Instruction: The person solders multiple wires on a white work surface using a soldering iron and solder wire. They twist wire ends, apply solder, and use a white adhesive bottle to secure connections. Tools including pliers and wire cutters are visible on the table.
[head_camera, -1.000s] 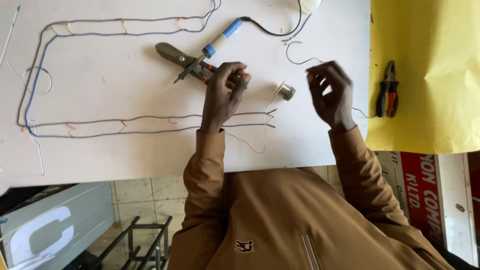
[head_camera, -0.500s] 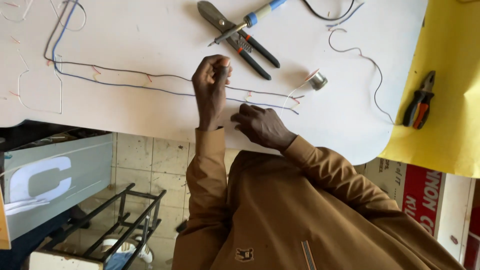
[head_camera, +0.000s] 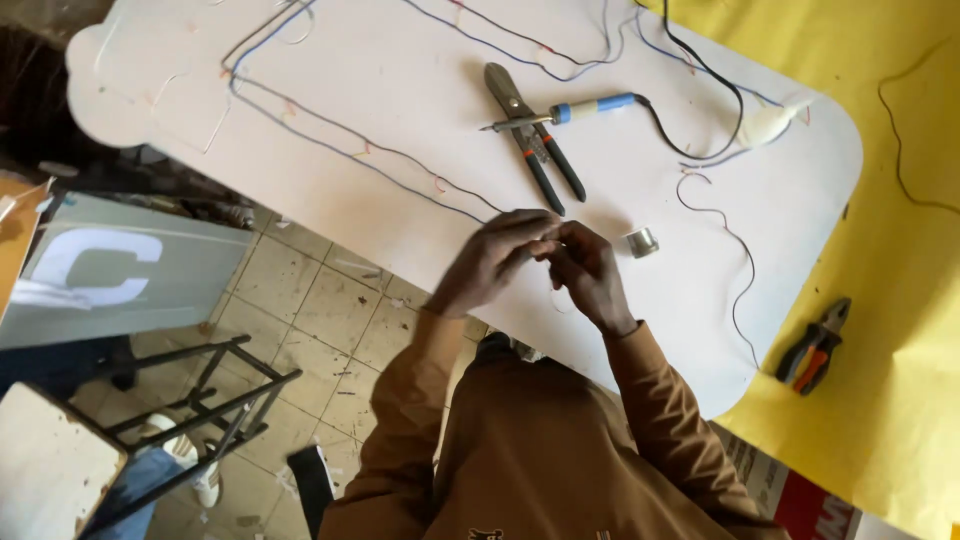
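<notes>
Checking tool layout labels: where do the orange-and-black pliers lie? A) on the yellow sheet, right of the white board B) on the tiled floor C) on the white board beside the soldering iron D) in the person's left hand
A: the orange-and-black pliers lie on the yellow sheet, just off the white board's right edge, away from both hands; the tool under the soldering iron is a separate pair of black-handled cutters.

Snips (head_camera: 525, 135) behind hands — pliers (head_camera: 812, 347) right.

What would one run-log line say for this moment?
left hand: pinching thin wire | right hand: fingertips meeting left | soldering iron, snips: on white board
</notes>
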